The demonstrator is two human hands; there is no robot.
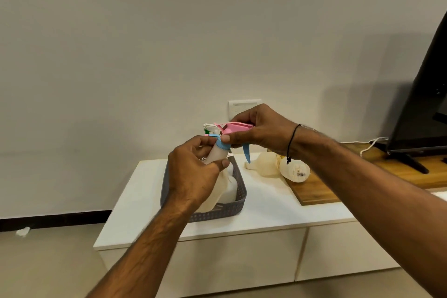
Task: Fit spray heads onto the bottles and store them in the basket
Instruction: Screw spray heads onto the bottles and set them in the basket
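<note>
1. My left hand (193, 174) is wrapped shut around the bottle (214, 152) neck, held above the basket (217, 210).
2. My right hand (261, 128) pinches the pink spray head (235, 127) onto it.
3. The bottle looks light, thin and squashy, so I would grip the stiff neck.
4. Beyond the basket, spare bottles (294, 169) lie on the surface (266, 201).

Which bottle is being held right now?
The bottle with the blue collar, gripped by the left hand; the others lie in the basket or on the counter.
</note>
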